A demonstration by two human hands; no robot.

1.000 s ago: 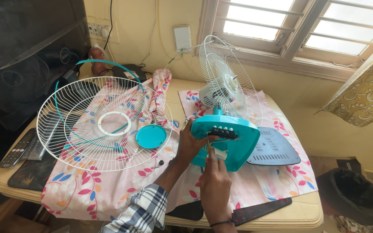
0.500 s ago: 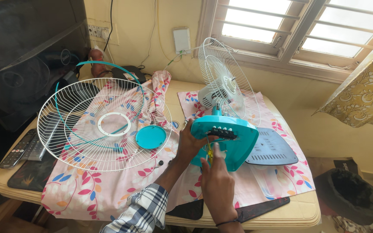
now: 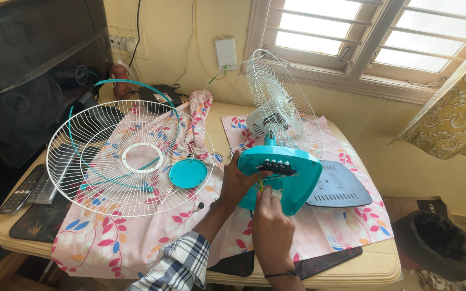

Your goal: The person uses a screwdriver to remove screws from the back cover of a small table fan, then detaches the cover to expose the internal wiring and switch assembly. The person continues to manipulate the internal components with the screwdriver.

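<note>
A: Tipping the teal fan base (image 3: pixel 284 180) up on its edge near the desk's (image 3: pixel 351 269) front edge exposes its underside, so the left hand (image 3: pixel 237 180) clamps round its left side to steady it.

B: And the right hand (image 3: pixel 271 229)?

A: Its grip is closed on a small yellow-handled screwdriver (image 3: pixel 261 185), tip at the base by the switch block.

B: Around it?

A: The grey bottom cover (image 3: pixel 341 186) lies just right; the front grille (image 3: pixel 128 159) and teal cap (image 3: pixel 188 173) rest towards the left edge.
</note>
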